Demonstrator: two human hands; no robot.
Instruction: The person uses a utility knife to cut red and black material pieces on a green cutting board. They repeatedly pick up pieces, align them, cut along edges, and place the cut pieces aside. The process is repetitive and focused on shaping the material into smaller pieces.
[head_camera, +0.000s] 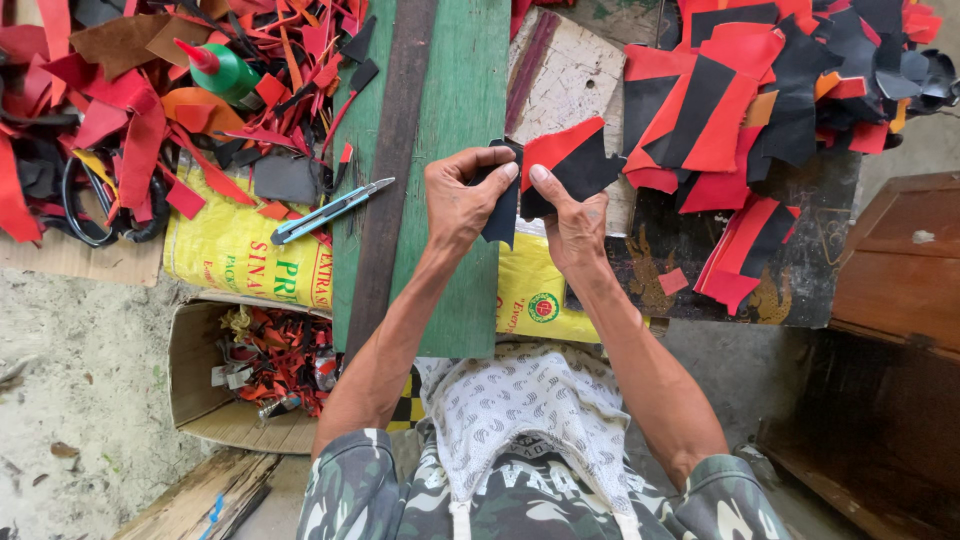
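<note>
While both forearms reach forward over the green board (465, 110), the left hand (458, 200) pinches a dark leather piece (503, 212), fingers closed on its upper edge. Right hand (572, 222) grips a red-and-black leather piece (572, 160) just beside it; the two pieces overlap. Left of the hands lies a utility knife (332, 210). Farther off: green glue bottle (222, 70), heaped scraps (770, 90).
</note>
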